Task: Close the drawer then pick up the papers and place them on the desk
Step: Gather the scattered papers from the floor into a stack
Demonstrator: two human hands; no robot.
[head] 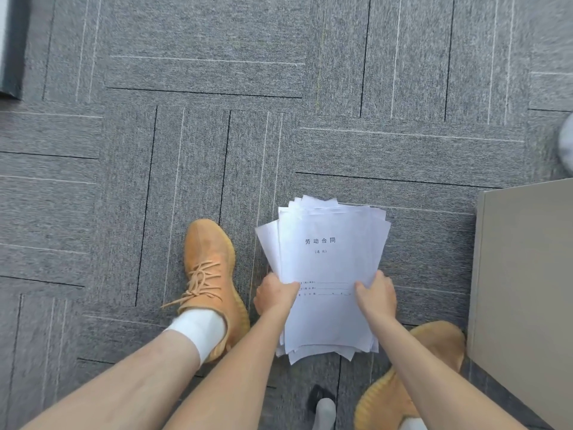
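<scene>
A loose stack of white papers [325, 259] with printed text on the top sheet is held just above the grey carpet, its sheets fanned unevenly at the far end. My left hand [274, 294] grips the stack's left edge, thumb on top. On the right edge my right hand [376, 294] does the same. A beige cabinet [527, 290] stands at the right edge of the view; its front and any drawer are not visible from here.
My two feet in orange sneakers [210, 274] stand on either side of the papers. Grey carpet tiles [217, 119] fill the floor ahead. A dark furniture edge [11, 48] sits at the top left. A pale blurred object [567, 144] shows at the right edge.
</scene>
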